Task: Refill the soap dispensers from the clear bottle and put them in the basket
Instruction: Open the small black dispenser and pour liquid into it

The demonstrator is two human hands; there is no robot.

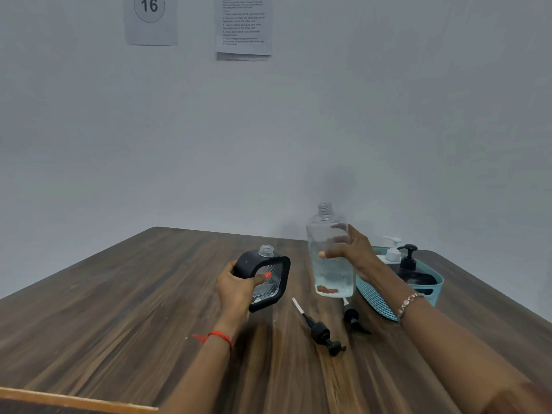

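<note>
The left hand (236, 289) grips a black soap dispenser (270, 280), uncapped and tilted, just above the desk (134, 309). To its right, the right hand (352, 252) is wrapped around the clear bottle (331, 276), held upright and open-necked, with liquid in its lower part. Two pump heads (321, 333) lie on the desk below both hands. Behind the right wrist, the teal basket (373, 297) holds two capped dispensers (410, 264).

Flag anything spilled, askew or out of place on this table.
The nearer pump head and the farther pump head lie loose on the table, while the held dispenser and clear bottle are uncapped; that fits a refill. No spill shows.
</note>
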